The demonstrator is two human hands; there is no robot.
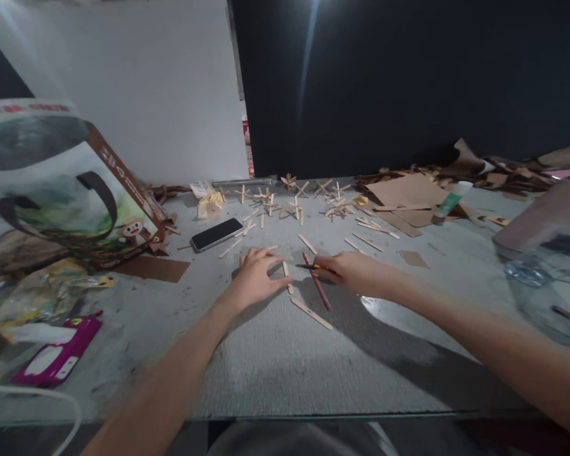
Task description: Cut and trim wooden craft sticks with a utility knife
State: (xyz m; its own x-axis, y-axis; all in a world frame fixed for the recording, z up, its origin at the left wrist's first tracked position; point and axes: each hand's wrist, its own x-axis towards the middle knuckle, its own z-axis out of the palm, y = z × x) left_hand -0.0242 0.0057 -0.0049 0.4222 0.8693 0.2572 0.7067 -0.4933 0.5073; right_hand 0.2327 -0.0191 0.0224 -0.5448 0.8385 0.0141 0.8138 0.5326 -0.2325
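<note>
A short wooden stick (287, 278) stands between the thumb and fingers of my left hand (256, 277), which touch its side at the middle of the table. My right hand (344, 273) is closed round a small yellow-and-black tool (317, 266), its dark tip pointing left toward that stick. Beneath the tool lies a red pencil (322, 291), slanting down to the right. Another wooden stick (311, 313) rests on the tabletop nearer to me.
Several crossed wooden sticks (297, 206) are spread along the back. A phone (216, 234) lies left of them. At the right are cardboard sheets (403, 190) and a glue stick (453, 199). A large bag (99, 196) and purple device (61, 354) are left.
</note>
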